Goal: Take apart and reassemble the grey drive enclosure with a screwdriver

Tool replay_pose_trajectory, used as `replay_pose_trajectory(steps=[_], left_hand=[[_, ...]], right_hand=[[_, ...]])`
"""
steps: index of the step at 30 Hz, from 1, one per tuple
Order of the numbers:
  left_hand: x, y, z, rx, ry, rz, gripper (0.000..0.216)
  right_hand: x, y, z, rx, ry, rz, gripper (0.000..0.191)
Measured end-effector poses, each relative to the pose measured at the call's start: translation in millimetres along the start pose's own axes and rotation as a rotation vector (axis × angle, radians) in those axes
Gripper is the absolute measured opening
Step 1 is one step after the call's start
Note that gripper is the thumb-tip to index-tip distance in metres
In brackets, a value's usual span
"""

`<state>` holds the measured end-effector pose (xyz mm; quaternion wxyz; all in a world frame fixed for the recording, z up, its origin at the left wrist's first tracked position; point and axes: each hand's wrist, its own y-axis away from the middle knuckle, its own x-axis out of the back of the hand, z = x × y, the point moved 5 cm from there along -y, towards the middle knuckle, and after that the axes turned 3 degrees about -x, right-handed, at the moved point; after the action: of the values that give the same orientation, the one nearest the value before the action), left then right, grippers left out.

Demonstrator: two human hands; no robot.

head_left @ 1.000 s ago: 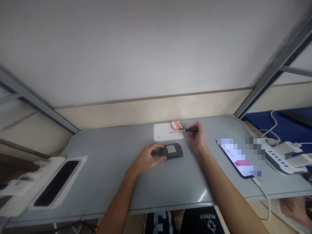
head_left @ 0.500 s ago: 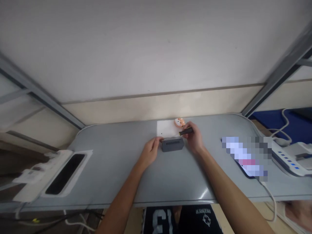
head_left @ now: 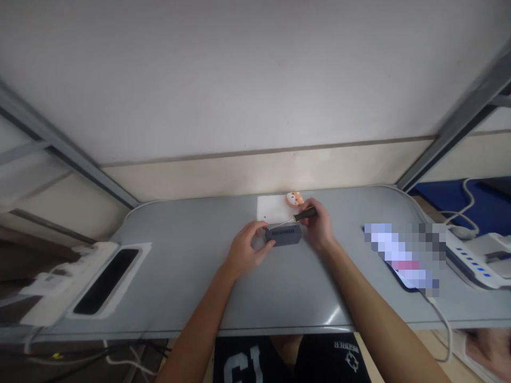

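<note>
The left hand (head_left: 244,250) pinched the dark box (head_left: 285,237), out toward the back edge of the counter (head_left: 191,239), and the right hand (head_left: 319,227) gripped the screwdriver (head_left: 306,213), tip right by the box's left end!

My left hand (head_left: 248,249) grips a vented box (head_left: 286,236) of matt dark plastic; my right hand (head_left: 317,226), a screwdriver (head_left: 305,214) with a bare metal shaft (head_left: 281,223). Beneath both hands: smooth, glossy grey tabletop (head_left: 191,234). Beyond: paper-like white sheet (head_left: 270,208).
</note>
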<state>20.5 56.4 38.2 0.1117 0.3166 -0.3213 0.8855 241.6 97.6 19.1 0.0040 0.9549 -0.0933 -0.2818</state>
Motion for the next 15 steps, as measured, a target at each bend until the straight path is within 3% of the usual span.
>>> replay_pose_trajectory(steps=[15], left_hand=[[-1.8, -0.4, 2.9, -0.172, -0.103, 0.076, 0.023]], right_hand=[[4.6, -3.1, 5.4, -0.029, -0.029, 0.042, 0.034]])
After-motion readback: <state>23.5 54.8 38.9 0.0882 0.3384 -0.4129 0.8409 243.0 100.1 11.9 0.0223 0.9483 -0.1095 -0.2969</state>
